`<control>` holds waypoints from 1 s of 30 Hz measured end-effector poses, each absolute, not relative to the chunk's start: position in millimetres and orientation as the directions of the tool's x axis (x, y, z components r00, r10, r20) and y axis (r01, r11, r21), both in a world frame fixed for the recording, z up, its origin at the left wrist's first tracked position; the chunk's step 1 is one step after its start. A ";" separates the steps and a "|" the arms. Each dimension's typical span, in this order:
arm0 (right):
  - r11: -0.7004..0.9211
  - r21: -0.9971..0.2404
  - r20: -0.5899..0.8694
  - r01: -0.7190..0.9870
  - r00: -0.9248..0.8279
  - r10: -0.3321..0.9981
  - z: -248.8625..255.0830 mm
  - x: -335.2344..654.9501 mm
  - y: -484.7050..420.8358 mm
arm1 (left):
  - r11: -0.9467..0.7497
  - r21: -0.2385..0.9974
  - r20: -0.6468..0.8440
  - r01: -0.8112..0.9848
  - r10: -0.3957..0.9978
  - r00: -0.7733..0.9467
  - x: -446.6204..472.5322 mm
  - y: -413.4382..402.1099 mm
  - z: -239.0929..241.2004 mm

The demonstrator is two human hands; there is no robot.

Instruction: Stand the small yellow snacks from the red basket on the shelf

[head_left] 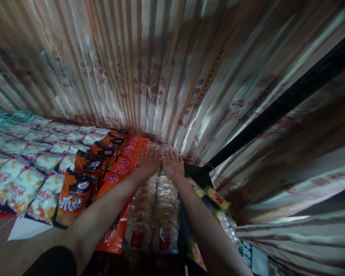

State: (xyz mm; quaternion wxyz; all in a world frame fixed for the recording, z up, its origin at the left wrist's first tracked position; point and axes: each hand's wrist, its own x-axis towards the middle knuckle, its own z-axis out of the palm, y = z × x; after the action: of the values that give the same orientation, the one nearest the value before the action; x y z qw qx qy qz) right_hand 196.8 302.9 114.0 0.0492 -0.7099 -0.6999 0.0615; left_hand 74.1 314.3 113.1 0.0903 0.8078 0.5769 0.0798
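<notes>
Head view: left hand (149, 163) & right hand (172, 164) lie side by side, fingers spread flat on far ends of two clear cracker packs (152, 214), at display's back edge by the striped curtain (149, 69). Orange bags (119, 168) just left. Packs prob. light, crinkly, contents brittle; grip by ends, not middle.

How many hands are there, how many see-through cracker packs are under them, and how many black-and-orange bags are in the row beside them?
Hands: 2 (left hand, right hand), both lying flat on the packs' far ends
See-through cracker packs: 2
Black-and-orange bags: 4 clearly seen; the ones farther back blur together
Total: 8
</notes>
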 end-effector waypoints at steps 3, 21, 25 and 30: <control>-0.015 -0.152 0.001 0.988 0.016 1.000 120.2 198.7 293.6 | -0.315 0.248 0.041 0.916 0.948 0.315 69.4 307.4 116.9; 0.073 -0.150 0.015 0.986 -0.072 0.997 118.4 197.8 259.3 | -0.360 0.197 0.034 0.912 0.932 0.361 60.4 276.2 113.3; 0.079 -0.143 0.023 0.987 -0.076 0.997 121.9 196.8 252.5 | -0.370 0.195 0.020 0.908 0.927 0.374 63.1 270.1 115.8; 0.065 -0.150 -0.041 0.986 -0.072 0.997 114.7 195.4 253.4 | -0.375 0.201 -0.008 0.905 0.923 0.384 65.9 271.4 108.3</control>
State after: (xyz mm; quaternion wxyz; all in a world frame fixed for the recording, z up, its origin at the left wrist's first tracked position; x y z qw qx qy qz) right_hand 195.4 253.4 114.7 0.0363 -0.6802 -0.7289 0.0694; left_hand 65.9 271.4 108.3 0.0861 0.8275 0.5522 0.0527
